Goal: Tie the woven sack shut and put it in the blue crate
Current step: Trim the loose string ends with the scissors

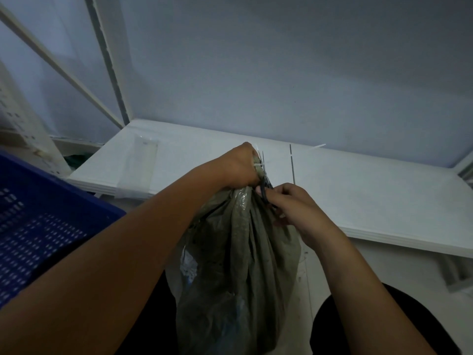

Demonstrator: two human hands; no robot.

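Observation:
A grey-green woven sack (238,265) hangs upright in front of me, its mouth gathered into a bunched neck. My left hand (239,166) grips that neck from above, with a white cable tie (259,165) showing beside its fingers. My right hand (289,206) pinches a thin dark tie (266,194) at the neck just below the left hand. The blue crate (38,226) with slotted walls stands at my left, apart from the sack.
A white table (371,196) runs across behind the sack, against a pale wall. A clear plastic packet (142,160) lies on its left part and a loose white tie (318,146) near the back edge. White shelving stands far left.

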